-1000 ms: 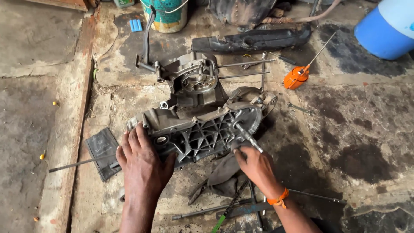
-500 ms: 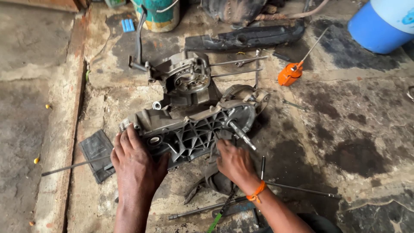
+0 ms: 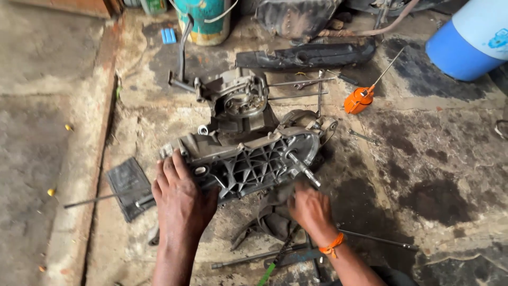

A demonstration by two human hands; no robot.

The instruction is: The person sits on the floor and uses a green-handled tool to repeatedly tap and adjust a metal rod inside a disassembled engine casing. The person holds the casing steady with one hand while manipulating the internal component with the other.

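A greasy grey scooter engine case (image 3: 248, 153) lies on the stained concrete floor, its ribbed crankcase cover facing me. My left hand (image 3: 180, 196) rests flat, fingers spread, on the cover's near left end. My right hand (image 3: 309, 209), with an orange band at the wrist, sits at the cover's lower right edge just below a protruding steel shaft (image 3: 302, 168). Its fingers are curled over a dark oily rag (image 3: 272, 217) by the case. Whether they grip anything else is hidden.
An orange oil can (image 3: 360, 99) lies right of the engine. A blue drum (image 3: 473, 42) stands at top right and a teal bucket (image 3: 203, 21) at top. A long black plastic cover (image 3: 307, 55), loose rods and wrenches (image 3: 312, 82), and a black flat pad (image 3: 128, 185) lie around.
My right hand has moved left and down from the shaft's tip to the cover's lower edge by the rag. My left hand has stayed flat on the case.
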